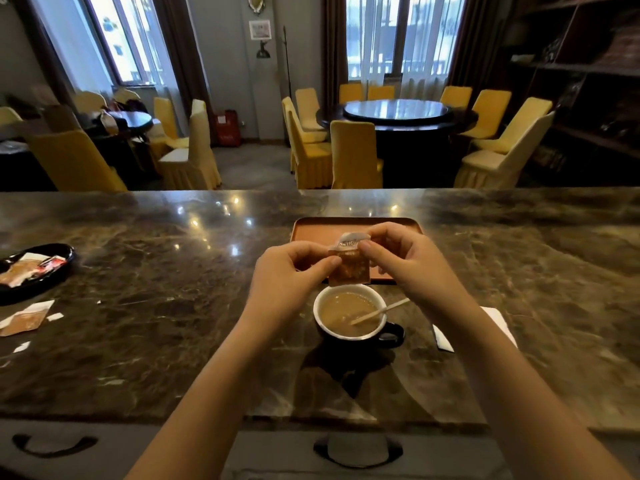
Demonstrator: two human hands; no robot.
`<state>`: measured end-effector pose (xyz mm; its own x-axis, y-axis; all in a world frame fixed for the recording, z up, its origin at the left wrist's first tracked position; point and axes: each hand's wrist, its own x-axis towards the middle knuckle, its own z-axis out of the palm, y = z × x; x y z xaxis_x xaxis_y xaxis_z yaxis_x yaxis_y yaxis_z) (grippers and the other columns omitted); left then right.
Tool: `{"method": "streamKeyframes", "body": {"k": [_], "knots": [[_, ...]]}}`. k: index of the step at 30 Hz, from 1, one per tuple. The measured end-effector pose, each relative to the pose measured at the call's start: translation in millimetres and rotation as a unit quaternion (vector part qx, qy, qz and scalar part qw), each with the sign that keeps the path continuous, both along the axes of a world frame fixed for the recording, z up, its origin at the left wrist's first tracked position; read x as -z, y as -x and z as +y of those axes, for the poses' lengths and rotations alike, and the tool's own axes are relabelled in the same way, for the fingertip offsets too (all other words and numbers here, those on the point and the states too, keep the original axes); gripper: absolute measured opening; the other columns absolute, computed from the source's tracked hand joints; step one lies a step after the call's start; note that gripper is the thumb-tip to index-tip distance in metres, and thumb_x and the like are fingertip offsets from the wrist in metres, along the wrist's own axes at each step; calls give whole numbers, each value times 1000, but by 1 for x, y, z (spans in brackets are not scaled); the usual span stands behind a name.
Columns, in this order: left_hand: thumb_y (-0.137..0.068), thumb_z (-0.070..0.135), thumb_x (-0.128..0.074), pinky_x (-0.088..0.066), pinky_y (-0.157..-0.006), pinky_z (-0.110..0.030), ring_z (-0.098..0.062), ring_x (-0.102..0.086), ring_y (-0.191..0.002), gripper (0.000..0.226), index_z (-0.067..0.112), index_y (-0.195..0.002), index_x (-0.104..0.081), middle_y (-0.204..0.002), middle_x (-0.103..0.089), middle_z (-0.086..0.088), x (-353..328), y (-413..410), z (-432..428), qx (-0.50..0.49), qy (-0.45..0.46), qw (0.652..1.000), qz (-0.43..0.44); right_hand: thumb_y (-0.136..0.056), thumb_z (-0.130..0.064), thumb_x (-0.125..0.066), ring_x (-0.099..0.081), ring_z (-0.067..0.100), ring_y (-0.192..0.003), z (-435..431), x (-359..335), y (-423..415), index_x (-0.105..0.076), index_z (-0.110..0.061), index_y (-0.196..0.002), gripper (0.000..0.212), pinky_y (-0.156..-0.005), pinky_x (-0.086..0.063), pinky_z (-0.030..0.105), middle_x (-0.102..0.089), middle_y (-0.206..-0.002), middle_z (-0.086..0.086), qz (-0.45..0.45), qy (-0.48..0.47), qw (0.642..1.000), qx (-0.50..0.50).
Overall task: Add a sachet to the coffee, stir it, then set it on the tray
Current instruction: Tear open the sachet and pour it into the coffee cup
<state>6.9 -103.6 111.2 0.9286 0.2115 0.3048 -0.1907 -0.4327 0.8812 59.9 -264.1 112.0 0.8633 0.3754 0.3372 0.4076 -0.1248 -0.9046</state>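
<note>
A brown sachet [349, 268] hangs just above the coffee cup, pinched between both hands. My left hand [291, 271] grips its left edge and my right hand [401, 258] its upper right, where a white torn strip curls up. The dark cup [349, 315], white inside, holds milky coffee on the marble counter. A wooden stir stick [381, 310] leans in it, pointing right. Behind the hands lies an orange-brown tray [311, 228], partly hidden by them.
A black dish [52, 271] with several sachets sits at the far left. A used sachet [24, 318] and paper scraps lie in front of it. A white napkin [498, 323] lies right of the cup. Drawer handles run below the counter edge.
</note>
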Motion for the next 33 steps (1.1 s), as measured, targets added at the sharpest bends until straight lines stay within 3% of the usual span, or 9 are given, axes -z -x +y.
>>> {"method": "streamKeyframes", "body": {"k": [3,6,11,15,24,28,33], "knots": [[-79,19,-69,-56,-68,-18,-8,-68,-75,8,24,-84,-72,-77,-73,6,-2,3,6,-9,-19,1000,-14,-85,-21,-59,-57,-7,-64,3,-4,3,-64,-15,-85,7,-57,-45,9,-62,-72,-9,-45,21,999,12],[-79,16,-68,-54,-67,-13,-6,-69,-76,8,20,-85,-72,-78,-73,4,-3,7,11,1,21,1000,-8,-83,-21,-61,-57,-3,-63,5,-5,6,-65,-19,-81,5,-57,-46,10,-63,-71,-6,-46,43,998,-14],[-80,22,-65,-56,-68,-17,-8,-71,-76,10,17,-87,-72,-80,-75,0,2,9,16,31,67,997,11,-82,-24,-63,-59,0,-67,16,-1,6,-63,-24,-79,3,-61,-49,10,-58,-70,-19,-160,117,977,72],[-82,28,-61,-58,-73,-23,-11,-70,-81,18,16,-93,-69,-86,-74,-3,3,7,20,40,60,997,2,-81,-23,-65,-61,1,-71,21,0,7,-65,-22,-80,1,-62,-51,12,-60,-69,-18,-158,93,982,44],[-81,20,-65,-55,-64,-14,-9,-68,-77,11,16,-90,-69,-84,-70,2,2,-7,28,46,-6,999,1,-83,-19,-63,-60,-3,-64,19,1,4,-67,-14,-87,7,-55,-48,9,-63,-70,-10,-110,73,991,12],[-82,20,-64,-52,-57,-10,-3,-68,-70,8,17,-88,-69,-82,-71,3,16,-11,41,11,3,1000,27,-86,-26,-58,-57,-2,-66,-2,13,-4,-65,-18,-94,14,-57,-46,9,-59,-74,-15,-128,122,977,116],[-83,20,-64,-46,-62,-16,-6,-66,-73,6,24,-84,-67,-80,-69,5,53,-14,66,-45,1,995,91,-85,-30,-58,-53,12,-77,-39,47,-17,-62,-8,-107,31,-62,-40,19,-62,-94,6,-103,227,931,265]]}}
